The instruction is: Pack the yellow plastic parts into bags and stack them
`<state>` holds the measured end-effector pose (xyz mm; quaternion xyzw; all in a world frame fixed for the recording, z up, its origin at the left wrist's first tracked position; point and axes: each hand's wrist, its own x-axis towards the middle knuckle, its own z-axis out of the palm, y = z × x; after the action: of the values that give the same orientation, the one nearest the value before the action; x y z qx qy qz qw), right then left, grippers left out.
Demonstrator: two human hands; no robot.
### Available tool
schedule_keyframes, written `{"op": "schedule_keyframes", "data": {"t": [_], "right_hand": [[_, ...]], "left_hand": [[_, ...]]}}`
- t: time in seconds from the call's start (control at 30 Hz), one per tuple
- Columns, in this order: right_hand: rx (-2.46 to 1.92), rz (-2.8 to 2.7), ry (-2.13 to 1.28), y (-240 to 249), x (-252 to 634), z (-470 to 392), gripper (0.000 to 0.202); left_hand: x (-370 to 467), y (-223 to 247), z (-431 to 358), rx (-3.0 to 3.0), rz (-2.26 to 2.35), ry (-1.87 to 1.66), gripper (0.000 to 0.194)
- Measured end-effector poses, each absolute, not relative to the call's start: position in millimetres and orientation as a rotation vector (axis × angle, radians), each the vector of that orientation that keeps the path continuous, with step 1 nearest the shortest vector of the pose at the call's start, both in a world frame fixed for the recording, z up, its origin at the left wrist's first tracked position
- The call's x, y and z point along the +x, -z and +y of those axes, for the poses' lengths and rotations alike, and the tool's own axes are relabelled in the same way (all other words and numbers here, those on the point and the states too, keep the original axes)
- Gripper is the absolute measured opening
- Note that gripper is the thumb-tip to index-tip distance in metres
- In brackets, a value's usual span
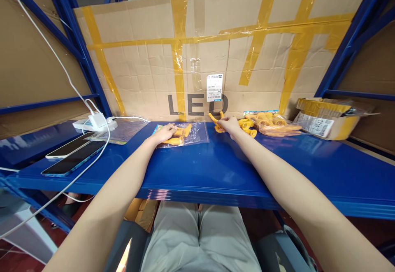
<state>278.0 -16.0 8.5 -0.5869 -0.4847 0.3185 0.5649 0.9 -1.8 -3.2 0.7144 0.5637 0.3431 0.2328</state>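
Note:
On the blue shelf, my left hand [166,133] rests on the left end of a clear plastic bag [200,134] with a colourful header. Orange-yellow plastic pieces [175,141] lie at that bag, just right of my fingers; whether my fingers grip its edge is unclear. Farther right, my right hand [228,124] is closed on an orange-yellow piece [213,118] whose forked end sticks out to the left. Beside that hand lie more loose orange-yellow pieces [246,124]. A filled clear bag of similar pieces [271,124] sits to their right.
Two phones [72,159] and a white power strip [97,122] with cables are on the left, near another plastic bag [131,130]. A taped carton [328,119] stands at the right. Cardboard [148,78] backs the shelf.

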Motion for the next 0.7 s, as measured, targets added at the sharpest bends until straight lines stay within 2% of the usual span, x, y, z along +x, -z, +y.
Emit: {"op": "schedule_keyframes", "data": {"t": [0.1,0.3,0.5,0.7], "right_hand": [[-1.439,-1.147,-0.607,-10,278,-15,0.020],[-1.260,-1.208,-0.459,-14,275,-12,0.032],[-1.086,-1.607,-0.216,-14,266,-23,0.032],[-1.294,-2.092,-0.309,-9,255,-37,0.034]], "left_hand": [[1,4,-1,1.973,1.543,-0.946,0.022],[0,7,3,1.990,1.555,-0.924,0.026],[-1,6,5,2.064,1.600,-0.866,0.035],[1,5,3,2.123,1.634,-0.810,0.036]]}}
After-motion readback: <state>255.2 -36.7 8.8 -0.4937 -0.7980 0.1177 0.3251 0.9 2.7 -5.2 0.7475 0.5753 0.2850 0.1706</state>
